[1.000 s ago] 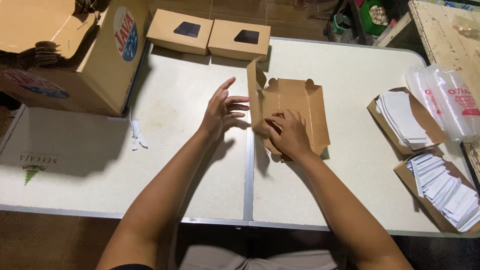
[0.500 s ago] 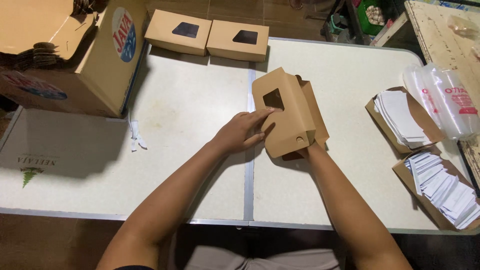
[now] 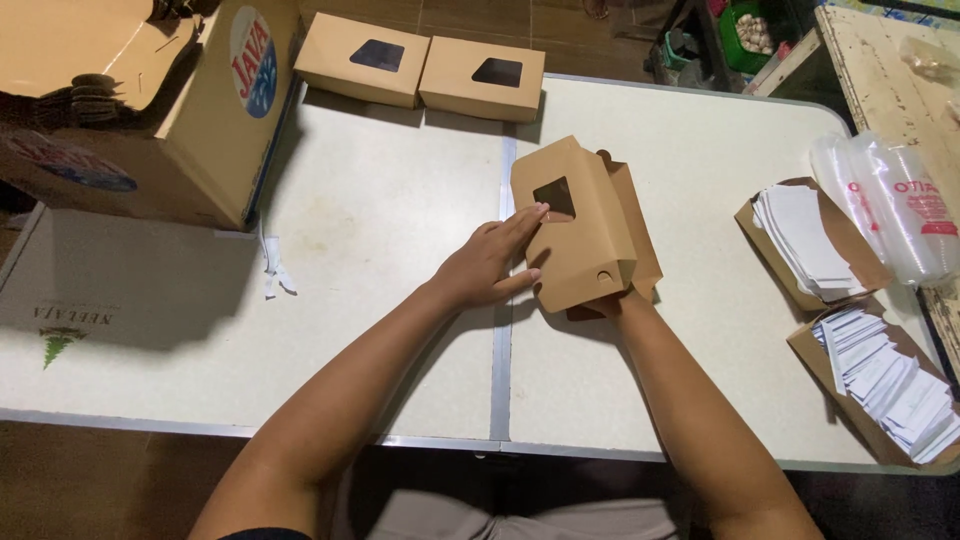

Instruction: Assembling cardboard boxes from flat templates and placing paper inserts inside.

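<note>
From the head camera we look down on a pale worktop with a metal seam running down its middle. Our left hand lies flat against the near left side of a brown cardboard box with a window, fingers stretched out along its panel and thumb tucked at its lower edge, pressing rather than gripping. Our right hand is mostly hidden beneath the box's near end; it seems to support the box from below, but we cannot tell how the fingers are set. The box sits tilted just right of the seam, its lid partly folded over.

At the far edge two finished window boxes stand side by side, touching. A large carton fills the far left corner. On the right, two shallow cardboard trays of white paper slips lie near a stack of clear plastic cups.
</note>
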